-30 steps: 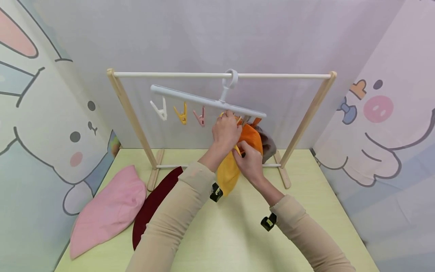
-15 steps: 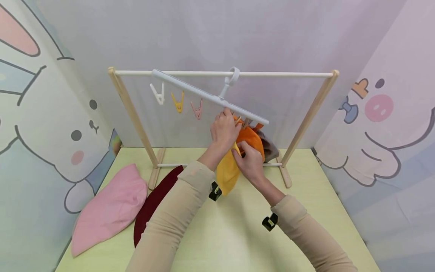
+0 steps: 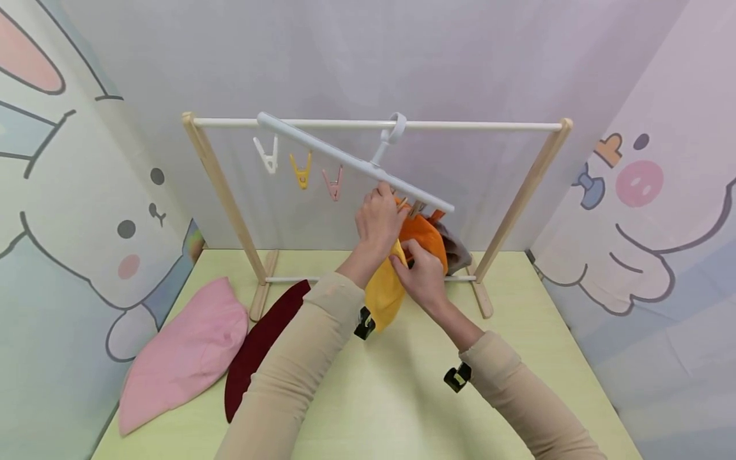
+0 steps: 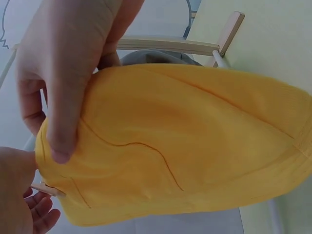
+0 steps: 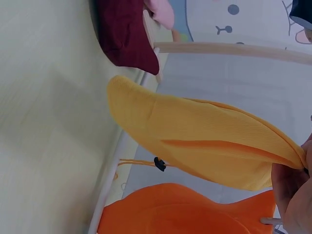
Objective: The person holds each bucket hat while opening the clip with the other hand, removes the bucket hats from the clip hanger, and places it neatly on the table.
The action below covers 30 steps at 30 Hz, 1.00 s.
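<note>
Beneath the hanger (image 3: pixel 345 156), the left hand (image 3: pixel 379 220), partly hidden, appears to pinch a wooden clip (image 4: pixel 48 189) on the yellow hat (image 3: pixel 384 295), while the right hand (image 3: pixel 423 273) pinches the hat's edge, which should keep it steady.

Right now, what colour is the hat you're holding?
The hat is yellow, clearest in the left wrist view.

A pale yellow-green table (image 3: pixel 535 370) stands before a plain grey-lilac back wall (image 3: pixel 322 57). Cartoons cover the side walls: a rabbit (image 3: pixel 75 211) left, a pink-cheeked white animal (image 3: pixel 621 255) right. The light is soft.
</note>
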Each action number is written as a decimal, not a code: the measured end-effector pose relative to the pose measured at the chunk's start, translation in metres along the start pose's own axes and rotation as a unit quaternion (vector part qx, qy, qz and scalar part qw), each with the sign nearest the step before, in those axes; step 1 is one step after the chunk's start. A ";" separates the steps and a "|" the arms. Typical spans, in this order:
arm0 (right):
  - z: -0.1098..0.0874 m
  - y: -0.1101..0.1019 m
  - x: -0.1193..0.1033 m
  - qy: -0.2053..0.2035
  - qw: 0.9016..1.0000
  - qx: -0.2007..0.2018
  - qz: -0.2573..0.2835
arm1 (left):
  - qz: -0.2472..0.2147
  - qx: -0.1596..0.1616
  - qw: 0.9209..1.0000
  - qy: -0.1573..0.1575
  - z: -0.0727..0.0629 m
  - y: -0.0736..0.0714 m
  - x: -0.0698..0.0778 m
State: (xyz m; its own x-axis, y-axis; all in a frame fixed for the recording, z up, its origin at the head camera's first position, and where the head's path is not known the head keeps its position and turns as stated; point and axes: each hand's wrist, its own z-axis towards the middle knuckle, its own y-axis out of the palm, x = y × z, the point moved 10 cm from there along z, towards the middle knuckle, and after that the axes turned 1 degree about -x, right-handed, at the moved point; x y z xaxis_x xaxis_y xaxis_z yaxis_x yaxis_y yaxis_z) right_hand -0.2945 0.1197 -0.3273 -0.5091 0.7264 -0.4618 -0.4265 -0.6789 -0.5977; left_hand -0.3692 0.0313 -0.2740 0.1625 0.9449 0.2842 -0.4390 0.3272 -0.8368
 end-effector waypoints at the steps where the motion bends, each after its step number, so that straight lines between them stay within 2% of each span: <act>1: 0.000 0.001 0.000 0.002 1.000 -0.004 0.000 | 0.003 0.007 1.000 0.002 0.000 -0.001 0.000; 10: -0.001 0.001 0.004 0.022 1.000 -0.014 -0.015 | 0.012 0.056 0.998 0.016 -0.001 -0.007 -0.003; 17: -0.001 0.000 0.004 0.025 0.999 -0.015 -0.017 | 0.020 0.093 0.995 0.043 -0.004 -0.013 -0.001; 25: 0.000 -0.006 0.002 0.007 1.000 0.003 -0.031 | 0.021 0.104 0.992 0.068 -0.004 -0.017 0.006; 30: 0.001 -0.011 0.002 0.004 1.000 0.016 -0.012 | 0.012 0.095 0.993 0.070 -0.001 -0.017 0.005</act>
State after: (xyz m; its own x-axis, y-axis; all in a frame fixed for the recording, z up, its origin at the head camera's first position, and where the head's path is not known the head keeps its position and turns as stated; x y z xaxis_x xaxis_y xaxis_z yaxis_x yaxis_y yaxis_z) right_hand -0.2918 0.1279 -0.3207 -0.4932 0.7429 -0.4526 -0.4627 -0.6646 -0.5867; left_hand -0.3599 0.0304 -0.2586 0.2647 0.9461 0.1865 -0.6010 0.3131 -0.7354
